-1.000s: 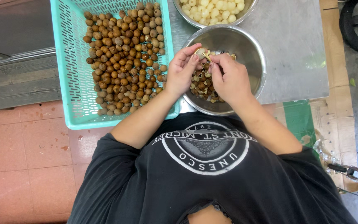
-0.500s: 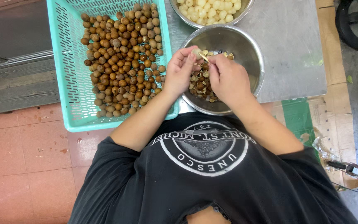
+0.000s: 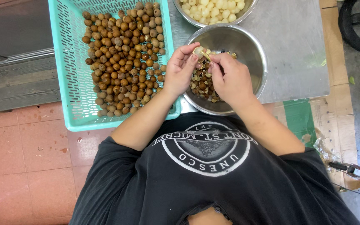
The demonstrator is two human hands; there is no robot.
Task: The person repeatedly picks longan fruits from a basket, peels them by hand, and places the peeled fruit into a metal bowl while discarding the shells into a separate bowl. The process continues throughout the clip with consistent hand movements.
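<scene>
My left hand [image 3: 181, 68] and my right hand [image 3: 229, 77] meet over a steel bowl [image 3: 253, 50] that holds brown shell pieces [image 3: 198, 83]. Between the fingertips of both hands sits one small round fruit [image 3: 199, 52], its pale flesh showing through a partly opened brown shell. A turquoise plastic basket [image 3: 69, 83] to the left is filled with several unpeeled brown fruits [image 3: 121, 54]. Behind the near bowl, a second steel bowl [image 3: 246, 12] at the top edge holds peeled whitish fruits [image 3: 209, 8].
The bowls stand on a grey metal sheet [image 3: 296, 54]. The basket rests partly over a red tiled floor [image 3: 26, 158] and a dark step [image 3: 13, 54]. Cardboard and green tape [image 3: 301, 118] lie at right, a black wheel [image 3: 359, 25] is at the top right.
Both hands stay over the near bowl, fingers working at the fruit; the shell looks more opened now. The view shifted slightly.
</scene>
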